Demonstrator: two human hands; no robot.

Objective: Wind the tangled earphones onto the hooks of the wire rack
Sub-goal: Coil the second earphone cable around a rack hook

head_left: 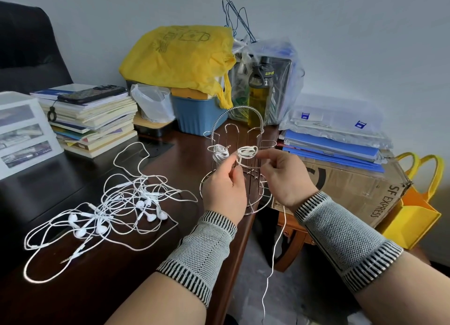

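A silver wire rack (239, 139) with hooks and an arched handle stands at the dark table's right edge. One white earphone cable is wound on a left hook (218, 152). A second white coil (247, 152) sits on the middle hook. My left hand (225, 190) pinches the cable just below that coil. My right hand (285, 176) pinches the same cable at the coil's right side, and its loose end (274, 259) hangs down past the table edge. A tangled heap of white earphones (117, 207) lies on the table to the left.
A book stack with a phone (90, 115) stands at back left, a blue bin (197, 115) under a yellow bag (180, 56) behind the rack, an olive bottle (258, 98) beside it. Blue folders on a cardboard box (353, 183) sit right, next to a yellow tote (414, 215).
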